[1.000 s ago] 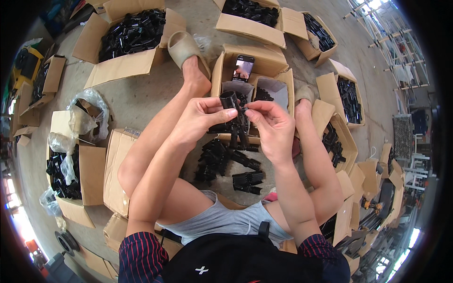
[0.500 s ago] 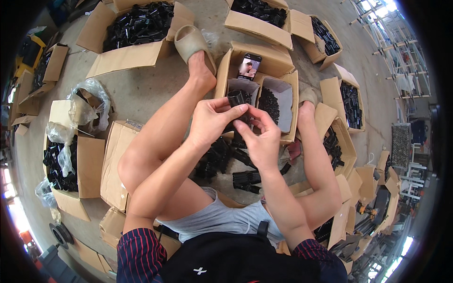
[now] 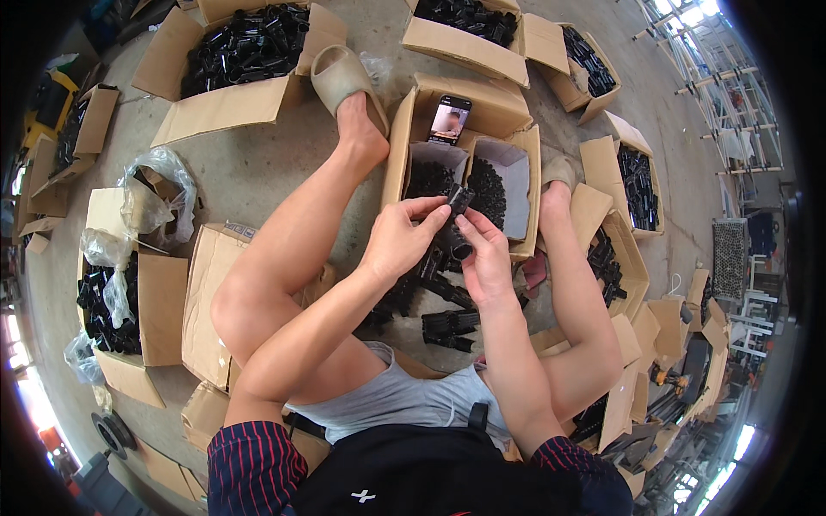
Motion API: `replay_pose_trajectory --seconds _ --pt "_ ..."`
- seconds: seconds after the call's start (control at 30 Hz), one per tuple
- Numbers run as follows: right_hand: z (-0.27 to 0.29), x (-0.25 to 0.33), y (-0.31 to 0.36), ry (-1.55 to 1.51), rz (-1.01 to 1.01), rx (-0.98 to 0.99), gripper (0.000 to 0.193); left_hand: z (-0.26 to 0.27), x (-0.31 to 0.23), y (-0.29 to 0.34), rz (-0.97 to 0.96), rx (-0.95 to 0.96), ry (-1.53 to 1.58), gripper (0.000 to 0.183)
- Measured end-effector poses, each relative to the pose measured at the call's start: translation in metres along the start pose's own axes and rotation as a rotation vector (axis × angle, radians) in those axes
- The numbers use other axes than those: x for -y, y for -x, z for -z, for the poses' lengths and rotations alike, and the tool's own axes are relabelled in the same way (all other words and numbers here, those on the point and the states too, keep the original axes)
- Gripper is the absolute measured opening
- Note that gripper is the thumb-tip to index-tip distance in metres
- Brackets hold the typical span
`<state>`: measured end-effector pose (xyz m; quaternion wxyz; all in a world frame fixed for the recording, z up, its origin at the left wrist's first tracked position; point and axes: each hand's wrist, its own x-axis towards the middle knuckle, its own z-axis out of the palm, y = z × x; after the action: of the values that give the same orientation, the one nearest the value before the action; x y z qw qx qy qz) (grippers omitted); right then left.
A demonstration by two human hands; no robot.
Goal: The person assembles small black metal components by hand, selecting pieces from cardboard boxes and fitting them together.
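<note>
My left hand (image 3: pixel 401 236) and my right hand (image 3: pixel 484 255) meet in front of me, both pinching a small black plastic part (image 3: pixel 459 204) between the fingertips. They hover over an open cardboard box (image 3: pixel 495 107) split into two compartments holding small black pieces. A phone (image 3: pixel 449 119) leans on the box's back wall. Loose black parts (image 3: pixel 447 325) lie on the floor between my legs, under my hands.
I sit on a concrete floor with bare legs stretched out; a tan slipper (image 3: pixel 337 76) is on my left foot. Cardboard boxes of black parts ring me, one at upper left (image 3: pixel 232 95), others at right (image 3: pixel 638 181). Plastic bags (image 3: pixel 155 202) sit in boxes at left.
Both hands drew closer together and shifted slightly forward over the box, still working the same black part. The view tilted a little.
</note>
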<state>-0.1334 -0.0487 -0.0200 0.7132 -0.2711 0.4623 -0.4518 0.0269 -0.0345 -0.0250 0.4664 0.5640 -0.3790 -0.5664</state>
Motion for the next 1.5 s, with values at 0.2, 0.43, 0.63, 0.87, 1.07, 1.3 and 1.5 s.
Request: replay_pose_trajectory --seconds 0.2,0.43,0.63,0.87,1.07,1.3,1.5 --pt "0.007 -0.002 -0.008 0.086 -0.053 -0.019 0.024 -0.01 0.008 0.007 0.388 0.143 0.555 0.03" --pt "0.037 0.007 -0.044 0.666 0.175 -0.038 0.03 -0.014 0.006 0.011 0.527 0.088 0.635 0.025" --pt "0.115 -0.011 -0.131 1.678 0.028 -0.213 0.027 -0.025 0.026 0.013 0.477 0.04 0.649 0.017" --pt "0.114 -0.018 -0.148 1.778 -0.045 -0.136 0.027 -0.027 0.029 0.012 0.421 0.045 0.623 0.017" --pt "0.121 -0.018 -0.154 1.709 0.022 -0.11 0.022 -0.026 0.016 0.017 0.49 0.087 0.644 0.017" --pt "0.132 -0.023 -0.158 1.666 0.064 -0.156 0.016 -0.029 0.012 0.018 0.498 0.081 0.643 0.016" --pt "0.102 -0.01 -0.119 0.966 0.214 -0.199 0.019 -0.028 0.015 0.017 0.382 0.004 0.595 0.017"
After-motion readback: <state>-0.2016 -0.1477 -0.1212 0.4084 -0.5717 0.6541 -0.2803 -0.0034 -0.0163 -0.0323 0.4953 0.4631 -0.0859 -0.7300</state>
